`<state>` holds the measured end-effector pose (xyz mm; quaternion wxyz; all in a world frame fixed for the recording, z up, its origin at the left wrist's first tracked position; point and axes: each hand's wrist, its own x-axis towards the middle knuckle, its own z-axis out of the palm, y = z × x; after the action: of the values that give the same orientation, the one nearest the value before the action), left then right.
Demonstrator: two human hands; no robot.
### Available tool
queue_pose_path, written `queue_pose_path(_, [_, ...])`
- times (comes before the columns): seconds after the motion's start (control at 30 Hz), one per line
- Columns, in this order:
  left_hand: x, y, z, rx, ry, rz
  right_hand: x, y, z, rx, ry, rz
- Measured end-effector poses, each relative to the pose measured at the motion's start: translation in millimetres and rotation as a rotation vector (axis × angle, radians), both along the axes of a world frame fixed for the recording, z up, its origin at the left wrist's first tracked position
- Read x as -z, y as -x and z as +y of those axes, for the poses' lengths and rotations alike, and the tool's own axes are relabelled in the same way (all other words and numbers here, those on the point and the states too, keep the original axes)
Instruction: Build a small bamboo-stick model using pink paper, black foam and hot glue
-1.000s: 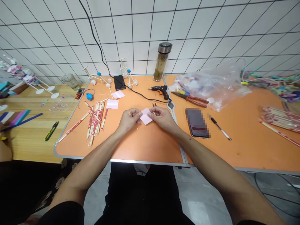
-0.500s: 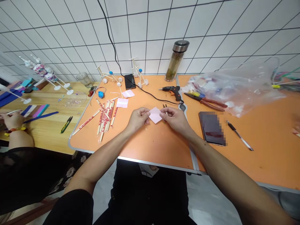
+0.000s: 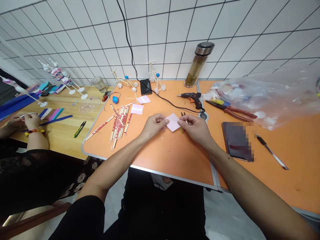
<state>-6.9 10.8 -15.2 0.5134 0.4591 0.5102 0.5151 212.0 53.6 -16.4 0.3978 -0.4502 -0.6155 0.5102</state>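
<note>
A small pink paper square (image 3: pixel 173 122) is held up by two opposite corners, turned like a diamond, above the orange table (image 3: pixel 170 160). My left hand (image 3: pixel 155 126) pinches its left corner between thumb and fingers. At the right corner, my right hand (image 3: pixel 193 128) pinches it the same way. Partly hidden behind my right hand lie small scissors or snips (image 3: pixel 183 114), tips pointing away from me. Two more pieces of pink paper (image 3: pixel 137 109) rest to the left, beside a pile of sticks in red-and-white wrappers (image 3: pixel 120 123).
A black glue gun (image 3: pixel 191 98), red-handled pliers (image 3: pixel 231 109), a phone (image 3: pixel 237 141) and a pen (image 3: pixel 272 151) lie rightward. Behind stand a tea bottle (image 3: pixel 199 65) and small stick models (image 3: pixel 156 80). Another person's hands (image 3: pixel 31 120) work at the wooden table on the left.
The camera view has turned slightly left, so things appear shifted to the right. Both hands keep the paper by its corners, almost unchanged. More of the other person's hands shows.
</note>
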Motion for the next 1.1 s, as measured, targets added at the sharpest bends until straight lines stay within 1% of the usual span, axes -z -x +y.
queue_pose_path(0.13, [1.9, 0, 0, 0.022, 0.027, 0.017, 0.7, 0, 0, 0.002, -0.014, -0.022])
queue_pose_path(0.3, [2.6, -1, 0, 0.014, -0.022, 0.022, -2.8, -1, -2, 0.01, -0.041, -0.055])
queue_pose_path(0.43, [2.4, -3, 1, 0.104, -0.035, -0.043, -9.7, 0, -5, -0.053, -0.057, -0.102])
queue_pose_path(0.53, [3.8, -3, 1, 0.154, -0.054, -0.027, -15.5, 2, -10, -0.114, -0.082, -0.158])
queue_pose_path(0.67, [4.5, -2, 0, 0.153, -0.071, 0.02, -18.8, 3, -14, -0.147, -0.09, -0.194])
queue_pose_path(0.8, [0.5, -3, -2, 0.167, -0.073, 0.009, -16.3, 4, -15, -0.187, -0.069, -0.19])
queue_pose_path(0.97, [-2.0, -4, -4, 0.18, -0.061, 0.025, -13.7, 4, -14, -0.174, -0.076, -0.184])
queue_pose_path(1.1, [0.5, -3, -3, 0.14, -0.022, 0.069, -14.0, 3, -12, -0.162, -0.087, -0.188])
